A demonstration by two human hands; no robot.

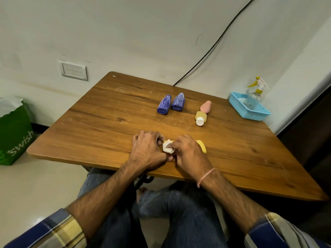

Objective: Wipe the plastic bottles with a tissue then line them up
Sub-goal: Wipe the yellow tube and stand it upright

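Gripping yellow bottle – white tissue.

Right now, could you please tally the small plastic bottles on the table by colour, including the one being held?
Blue: 2, first blue bottle and second blue bottle
Pink: 1, pink bottle
Pale yellow with white cap: 1, pale yellow bottle
Yellow, held in both hands: 1, yellow bottle
Total: 5

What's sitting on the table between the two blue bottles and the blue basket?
In the head view, a pink bottle and a pale yellow white-capped bottle lie between the blue bottles and the basket.
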